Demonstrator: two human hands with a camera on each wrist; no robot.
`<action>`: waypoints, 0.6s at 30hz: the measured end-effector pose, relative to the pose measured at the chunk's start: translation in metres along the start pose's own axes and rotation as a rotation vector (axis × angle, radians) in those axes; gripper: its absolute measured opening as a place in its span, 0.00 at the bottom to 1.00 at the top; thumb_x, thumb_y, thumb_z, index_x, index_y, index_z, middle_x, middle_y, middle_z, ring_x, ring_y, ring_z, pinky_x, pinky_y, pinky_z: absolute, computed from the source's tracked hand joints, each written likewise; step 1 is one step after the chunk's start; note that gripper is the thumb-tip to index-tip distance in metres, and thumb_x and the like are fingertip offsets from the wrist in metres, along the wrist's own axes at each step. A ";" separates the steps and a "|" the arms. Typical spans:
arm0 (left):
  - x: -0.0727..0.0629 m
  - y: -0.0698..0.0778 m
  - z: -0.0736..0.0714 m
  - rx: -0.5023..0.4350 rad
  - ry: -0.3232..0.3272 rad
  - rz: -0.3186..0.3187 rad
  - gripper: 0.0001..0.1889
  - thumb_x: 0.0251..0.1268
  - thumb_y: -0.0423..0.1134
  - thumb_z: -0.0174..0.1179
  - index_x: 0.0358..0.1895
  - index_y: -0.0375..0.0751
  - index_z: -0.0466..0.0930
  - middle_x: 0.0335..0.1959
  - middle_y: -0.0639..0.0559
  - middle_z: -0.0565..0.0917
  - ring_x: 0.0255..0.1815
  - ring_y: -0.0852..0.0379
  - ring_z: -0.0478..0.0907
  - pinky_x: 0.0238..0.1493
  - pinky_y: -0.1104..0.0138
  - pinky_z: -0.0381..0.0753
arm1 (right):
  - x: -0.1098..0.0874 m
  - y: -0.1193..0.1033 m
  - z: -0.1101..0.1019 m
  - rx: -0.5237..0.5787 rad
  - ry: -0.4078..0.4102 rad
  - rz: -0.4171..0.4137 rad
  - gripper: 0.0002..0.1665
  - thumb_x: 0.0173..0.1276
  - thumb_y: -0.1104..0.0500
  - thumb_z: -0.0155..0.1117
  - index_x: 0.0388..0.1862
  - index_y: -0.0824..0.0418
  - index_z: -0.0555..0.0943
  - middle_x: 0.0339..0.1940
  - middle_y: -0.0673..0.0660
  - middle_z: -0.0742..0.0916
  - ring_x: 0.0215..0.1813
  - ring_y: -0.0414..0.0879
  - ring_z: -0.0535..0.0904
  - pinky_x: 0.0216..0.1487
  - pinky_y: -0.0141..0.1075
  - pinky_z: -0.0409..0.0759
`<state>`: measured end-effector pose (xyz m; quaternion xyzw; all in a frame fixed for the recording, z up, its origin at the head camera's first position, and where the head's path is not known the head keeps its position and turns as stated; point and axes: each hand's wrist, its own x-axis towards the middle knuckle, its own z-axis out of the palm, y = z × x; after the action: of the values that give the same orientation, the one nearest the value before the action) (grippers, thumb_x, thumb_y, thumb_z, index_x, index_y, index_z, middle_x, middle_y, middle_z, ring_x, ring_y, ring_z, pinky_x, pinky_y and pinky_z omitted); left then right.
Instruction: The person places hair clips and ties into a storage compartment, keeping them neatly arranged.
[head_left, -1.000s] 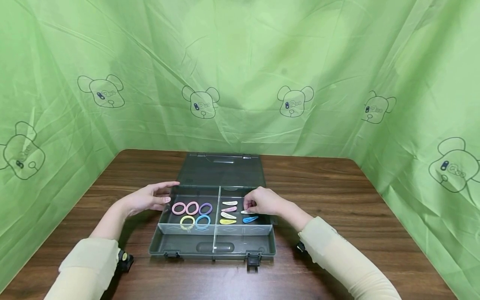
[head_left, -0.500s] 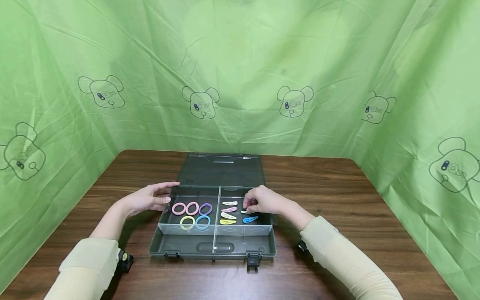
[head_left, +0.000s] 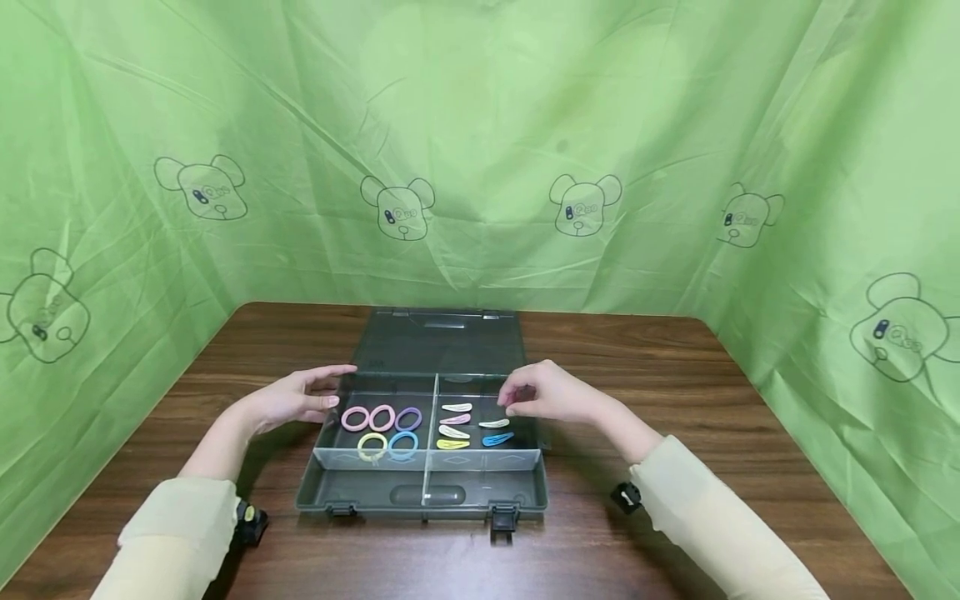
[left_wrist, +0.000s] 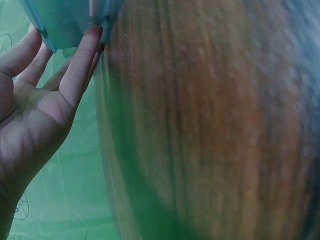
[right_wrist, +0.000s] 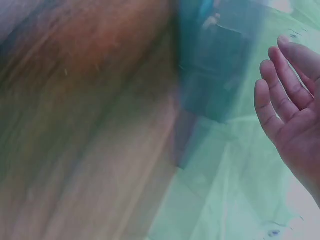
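Observation:
A dark see-through divided box point(head_left: 487, 482) stands open on the table. Its back left compartment holds two pink hair ties point(head_left: 355, 419), a purple hair tie point(head_left: 408, 419), a yellow one and a blue one. Several snap hair clips lie in the back right compartment, among them a white hair clip point(head_left: 494, 423) above a blue hair clip point(head_left: 497, 438). Just over these two, my right hand point(head_left: 551, 393) hovers with fingers loosely bent and nothing visible between them. With extended fingers, my left hand point(left_wrist: 35, 112) touches the box's left side.
The box's lid point(head_left: 446, 342) lies folded back behind it. Two front compartments face me, with latches point(head_left: 504, 518) on the front wall. Wooden table point(head_left: 637, 367) surrounds the box, and a green curtain point(head_left: 487, 108) encloses the table's back and sides.
My right hand has let go of the white hair clip and lifted away slightly to the right, so the whole clip shows. The left hand stays at the box's side.

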<state>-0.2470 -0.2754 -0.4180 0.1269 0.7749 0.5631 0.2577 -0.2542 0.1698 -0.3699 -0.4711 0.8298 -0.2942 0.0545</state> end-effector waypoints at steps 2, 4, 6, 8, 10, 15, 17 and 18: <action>0.000 0.001 -0.001 0.016 -0.008 0.010 0.32 0.70 0.31 0.52 0.74 0.45 0.52 0.70 0.27 0.52 0.66 0.35 0.61 0.58 0.54 0.76 | -0.007 -0.006 -0.009 -0.005 0.025 0.008 0.06 0.60 0.63 0.68 0.36 0.53 0.84 0.32 0.43 0.85 0.34 0.34 0.78 0.36 0.29 0.81; -0.001 0.002 -0.002 0.036 -0.009 0.015 0.32 0.69 0.31 0.52 0.74 0.44 0.52 0.68 0.27 0.55 0.65 0.36 0.63 0.57 0.55 0.77 | -0.015 -0.013 -0.018 -0.015 0.049 0.022 0.07 0.60 0.62 0.68 0.36 0.51 0.83 0.33 0.43 0.85 0.34 0.34 0.78 0.36 0.29 0.82; -0.002 0.005 -0.001 0.044 -0.011 0.024 0.33 0.69 0.30 0.52 0.74 0.41 0.50 0.67 0.26 0.57 0.63 0.36 0.66 0.56 0.55 0.78 | -0.023 -0.017 -0.026 -0.025 0.072 0.034 0.06 0.61 0.61 0.68 0.37 0.51 0.83 0.34 0.44 0.85 0.34 0.34 0.79 0.36 0.29 0.83; -0.004 0.010 0.000 0.044 -0.012 0.036 0.34 0.69 0.30 0.52 0.74 0.39 0.47 0.66 0.25 0.58 0.62 0.35 0.67 0.56 0.55 0.78 | -0.033 -0.021 -0.034 -0.041 0.103 0.034 0.06 0.62 0.61 0.67 0.38 0.52 0.84 0.35 0.46 0.86 0.36 0.34 0.80 0.38 0.32 0.84; -0.007 0.017 0.001 0.049 0.003 0.035 0.35 0.69 0.31 0.53 0.75 0.39 0.46 0.65 0.25 0.60 0.61 0.34 0.67 0.54 0.55 0.79 | -0.044 -0.025 -0.042 -0.073 0.142 0.029 0.06 0.62 0.61 0.67 0.39 0.53 0.84 0.35 0.47 0.86 0.37 0.35 0.80 0.39 0.34 0.84; -0.021 0.038 0.002 0.277 0.104 0.108 0.34 0.69 0.37 0.54 0.74 0.37 0.49 0.64 0.27 0.66 0.60 0.34 0.69 0.51 0.53 0.80 | -0.075 -0.032 -0.060 -0.179 0.256 0.066 0.09 0.61 0.61 0.68 0.41 0.51 0.83 0.37 0.44 0.86 0.39 0.34 0.80 0.40 0.36 0.82; -0.027 0.045 0.004 0.426 0.177 0.161 0.32 0.69 0.40 0.55 0.72 0.36 0.53 0.63 0.29 0.69 0.60 0.35 0.70 0.53 0.49 0.78 | -0.088 -0.033 -0.066 -0.234 0.307 0.086 0.11 0.61 0.61 0.68 0.42 0.50 0.83 0.38 0.44 0.86 0.39 0.34 0.80 0.41 0.36 0.82; -0.030 0.049 0.005 0.489 0.216 0.185 0.31 0.69 0.41 0.55 0.71 0.37 0.55 0.62 0.30 0.70 0.60 0.35 0.70 0.54 0.47 0.77 | -0.094 -0.034 -0.069 -0.262 0.336 0.095 0.12 0.61 0.62 0.68 0.42 0.49 0.83 0.39 0.43 0.86 0.40 0.34 0.80 0.42 0.35 0.82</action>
<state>-0.2239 -0.2702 -0.3657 0.1947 0.8958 0.3908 0.0830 -0.2023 0.2637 -0.3129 -0.3788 0.8797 -0.2554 -0.1321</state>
